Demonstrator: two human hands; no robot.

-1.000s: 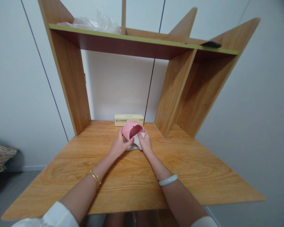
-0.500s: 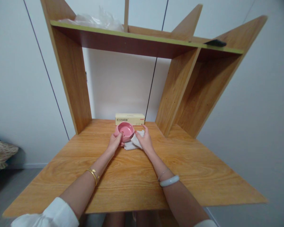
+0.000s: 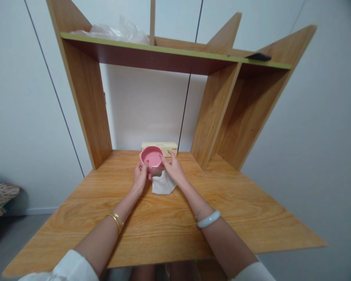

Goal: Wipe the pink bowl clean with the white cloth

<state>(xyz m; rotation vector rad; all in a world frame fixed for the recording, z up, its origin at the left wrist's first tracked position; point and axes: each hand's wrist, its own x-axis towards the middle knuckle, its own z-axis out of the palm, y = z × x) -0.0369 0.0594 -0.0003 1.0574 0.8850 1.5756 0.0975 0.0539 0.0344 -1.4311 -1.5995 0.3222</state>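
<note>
A pink bowl (image 3: 151, 158) is held upright a little above the wooden desk (image 3: 169, 218), its opening facing me. My left hand (image 3: 140, 177) grips its left side from below, fingers closed on the rim. My right hand (image 3: 171, 168) is at the bowl's right side with fingers curled, and a white cloth (image 3: 163, 184) hangs down from under it towards the desk.
A cream cardboard box (image 3: 159, 146) lies right behind the bowl against the wall. Wooden uprights stand at left (image 3: 87, 97) and right (image 3: 213, 113). The top shelf carries a clear plastic bag (image 3: 117, 31) and a dark flat object (image 3: 259, 57).
The bowl was tipped on its side with the cloth pressed to it; now it is turned upright and lifted slightly. The cloth now hangs below my right hand.
</note>
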